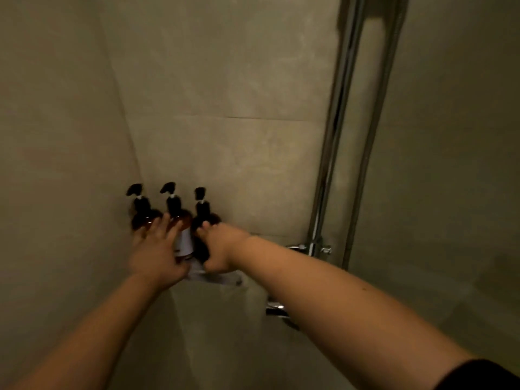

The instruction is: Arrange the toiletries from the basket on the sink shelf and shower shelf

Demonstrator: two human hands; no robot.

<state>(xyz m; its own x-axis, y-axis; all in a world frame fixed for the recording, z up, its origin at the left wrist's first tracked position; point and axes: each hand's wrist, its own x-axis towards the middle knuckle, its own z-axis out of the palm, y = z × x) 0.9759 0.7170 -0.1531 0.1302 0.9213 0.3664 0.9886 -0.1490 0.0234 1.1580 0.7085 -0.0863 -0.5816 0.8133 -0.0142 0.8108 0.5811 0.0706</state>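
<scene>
Three amber pump bottles stand upright in a row on the corner shower shelf (222,278), long axes vertical. Black spouts of the left bottle (142,218) and middle bottle (184,235) point left. The left hand (157,254) lies spread, fingers straight, against both. The right hand (222,246) curls round the right bottle (203,212), apparently gripping it.

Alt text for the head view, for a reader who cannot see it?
Three amber pump bottles stand on a corner shower shelf; the right hand grips the right bottle, and the left hand spreads straight fingers over the left bottle and middle bottle. A chrome shower pipe climbs the tiled wall at right.
</scene>
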